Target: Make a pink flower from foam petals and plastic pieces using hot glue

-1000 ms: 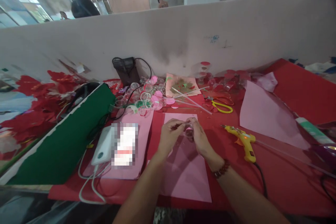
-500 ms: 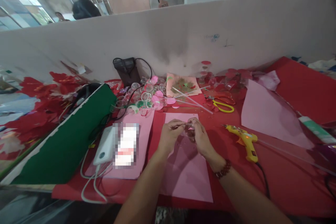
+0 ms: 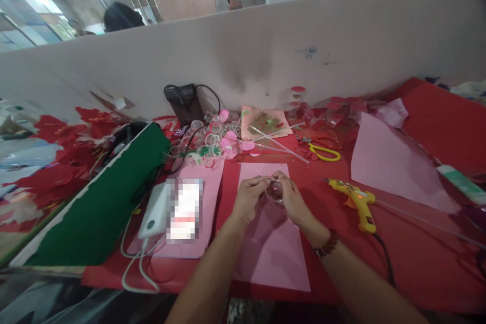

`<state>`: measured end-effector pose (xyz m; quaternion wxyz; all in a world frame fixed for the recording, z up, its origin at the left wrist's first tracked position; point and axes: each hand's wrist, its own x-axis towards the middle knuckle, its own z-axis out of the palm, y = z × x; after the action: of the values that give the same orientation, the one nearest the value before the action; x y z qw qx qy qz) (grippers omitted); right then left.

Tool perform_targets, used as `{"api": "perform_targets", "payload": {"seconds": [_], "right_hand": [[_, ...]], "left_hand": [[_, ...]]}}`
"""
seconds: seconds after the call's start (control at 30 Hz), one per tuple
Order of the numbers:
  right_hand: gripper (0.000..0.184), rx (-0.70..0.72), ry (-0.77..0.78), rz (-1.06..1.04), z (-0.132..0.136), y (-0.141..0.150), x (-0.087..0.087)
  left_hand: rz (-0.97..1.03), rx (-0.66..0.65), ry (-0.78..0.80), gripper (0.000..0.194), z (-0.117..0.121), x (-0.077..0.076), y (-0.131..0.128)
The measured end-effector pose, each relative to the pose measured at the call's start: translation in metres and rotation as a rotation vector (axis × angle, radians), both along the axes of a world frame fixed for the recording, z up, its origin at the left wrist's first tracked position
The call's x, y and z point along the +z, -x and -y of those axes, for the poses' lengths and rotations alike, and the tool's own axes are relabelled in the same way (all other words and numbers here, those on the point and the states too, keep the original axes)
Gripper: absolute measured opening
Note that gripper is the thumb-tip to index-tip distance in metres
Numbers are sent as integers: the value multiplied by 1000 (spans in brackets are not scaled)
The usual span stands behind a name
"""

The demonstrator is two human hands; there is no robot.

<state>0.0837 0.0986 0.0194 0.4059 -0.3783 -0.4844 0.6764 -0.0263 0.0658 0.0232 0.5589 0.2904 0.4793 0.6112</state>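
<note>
Between my two hands is a small clear plastic cup (image 3: 274, 191), held above a pink paper sheet (image 3: 271, 258). My left hand (image 3: 250, 195) pinches its rim from the left with thumb and forefinger. On the right side, my right hand (image 3: 291, 196) wraps its fingers round the cup, a beaded bracelet at the wrist. Some dark bits seem to show in or through the cup; I cannot make out what they are. A yellow hot glue gun (image 3: 355, 200) lies right of my right hand, its small orange light lit and a clear glue stick in its back.
Several clear cups (image 3: 212, 139) and pink discs lie behind my hands. Yellow-handled scissors (image 3: 324, 152) and clear sticks (image 3: 283, 144) are at the back. A white power bank (image 3: 154, 210) and a blurred-out phone (image 3: 185, 210) sit left, beside a green board (image 3: 102, 207).
The cup has turned a little between my fingers, so its round opening shows more clearly. Both hands keep their hold. The view has shifted slightly.
</note>
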Motion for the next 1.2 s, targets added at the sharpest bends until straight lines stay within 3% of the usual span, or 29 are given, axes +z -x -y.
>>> {"api": "perform_targets", "payload": {"seconds": [0.13, 0.23, 0.33, 0.47, 0.57, 0.7, 0.8, 0.93, 1.07, 1.2], "right_hand": [[32, 10, 34, 18, -1, 1, -2], [36, 67, 134, -61, -1, 2, 0], [39, 87, 87, -236, 1, 4, 2], [35, 1, -35, -174, 4, 3, 3], [31, -46, -24, -95, 4, 0, 4], [27, -10, -4, -144, 2, -2, 7], [28, 13, -16, -164, 0, -3, 7], [29, -24, -16, -132, -1, -3, 7], [32, -63, -35, -103, -1, -4, 10], [29, -64, -71, -65, 1, -5, 11]], "left_hand": [[-89, 0, -31, 23, -1, -1, -2], [-105, 119, -61, 24, -2, -1, -1], [-103, 218, -53, 27, -2, 0, 1], [-131, 172, -62, 27, 0, -1, 1], [-231, 143, -88, 27, 1, -1, 0], [-356, 181, -124, 28, 2, 0, 3], [-323, 216, -136, 32, 2, 3, 8], [-308, 90, -67, 47, 2, 8, 10], [-333, 10, -108, 29, 3, 11, 8], [-208, -18, -109, 21, 3, 12, 10]]}}
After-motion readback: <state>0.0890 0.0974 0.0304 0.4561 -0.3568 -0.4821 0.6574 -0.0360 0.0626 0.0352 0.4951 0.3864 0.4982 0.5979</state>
